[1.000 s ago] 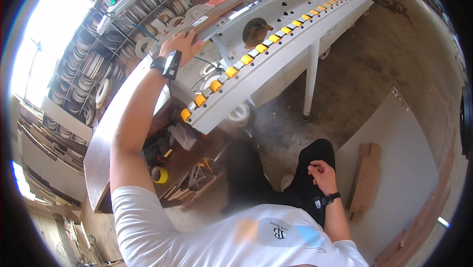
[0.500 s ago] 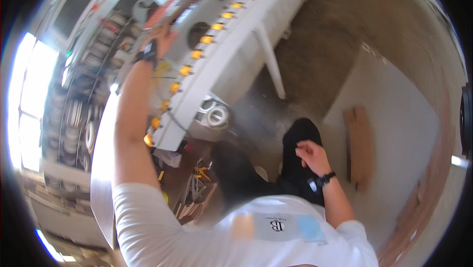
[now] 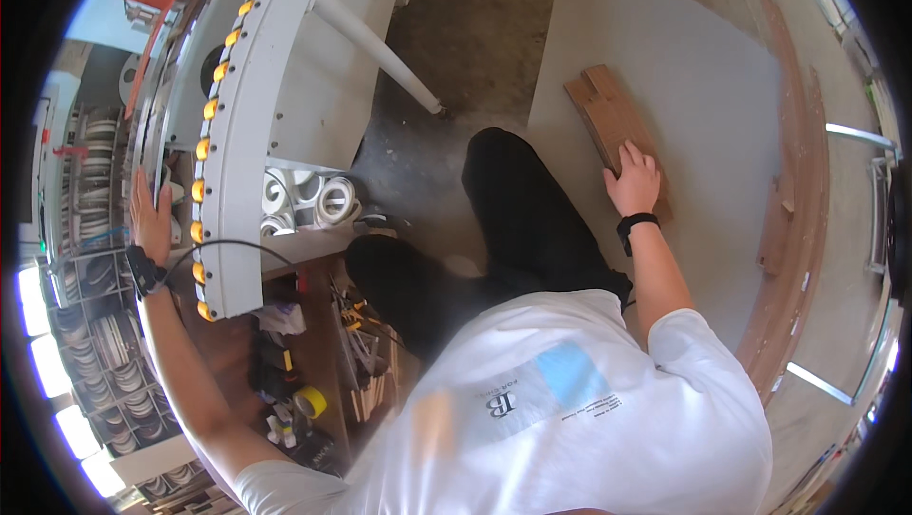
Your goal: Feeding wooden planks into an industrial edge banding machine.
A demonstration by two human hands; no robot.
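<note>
My right hand (image 3: 634,182) rests on a short stack of brown wooden strips (image 3: 605,108), its fingers spread over the near half and the thumb at the left side. The strips lie on a large grey panel (image 3: 712,125). At the left, my left hand (image 3: 152,219) is stretched out with straight fingers beside the long grey machine (image 3: 249,144), which carries a row of yellow rollers (image 3: 211,109). That hand holds nothing visible; whether its palm touches the machine is unclear. Each wrist wears a black band.
Below the machine, white rolls (image 3: 334,201) sit in an opening. A brown shelf holds yellow tape (image 3: 310,402) and hand tools (image 3: 358,349). Racks of edging rolls (image 3: 104,325) stand far left. Longer brown boards (image 3: 793,220) edge the panel on the right. A slanted grey leg (image 3: 380,54) supports the machine.
My right hand has gone from beside my leg to the wooden strips and spread its fingers. My view has turned; my left hand stays by the machine, now nearer its close end.
</note>
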